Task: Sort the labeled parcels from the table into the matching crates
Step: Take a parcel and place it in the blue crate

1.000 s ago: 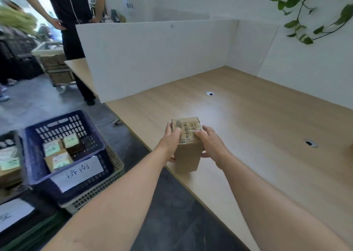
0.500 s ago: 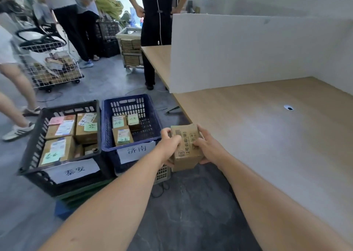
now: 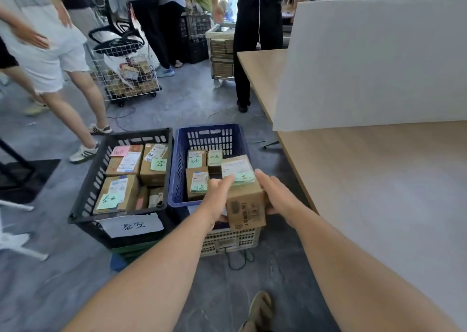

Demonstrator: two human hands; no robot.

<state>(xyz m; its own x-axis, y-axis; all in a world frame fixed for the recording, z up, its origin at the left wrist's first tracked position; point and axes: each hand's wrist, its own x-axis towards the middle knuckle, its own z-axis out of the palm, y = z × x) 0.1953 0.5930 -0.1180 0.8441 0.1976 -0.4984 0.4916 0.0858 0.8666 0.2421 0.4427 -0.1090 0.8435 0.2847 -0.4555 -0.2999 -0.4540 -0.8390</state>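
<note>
1. Swung parcel (image 3: 244, 200) off the counter (image 3: 379, 180) at 3 o'clock, over blue crate (image 3: 209, 135) at 12 o'clock.
2. Clasped between left grip (image 3: 217, 199) and right grip (image 3: 276, 195), fingers curled round it.
3. Probably ready for dropping in.

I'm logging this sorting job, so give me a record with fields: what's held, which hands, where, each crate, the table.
held: cardboard parcel with a green note on top
hands: left hand and right hand grip it from opposite sides
position: in the air at the near right corner of the blue crate, not set down
blue crate contents: at least three parcels with green notes
black crate: several boxes, sign reading 泰安 in front
table: at right, white board standing on it
</note>
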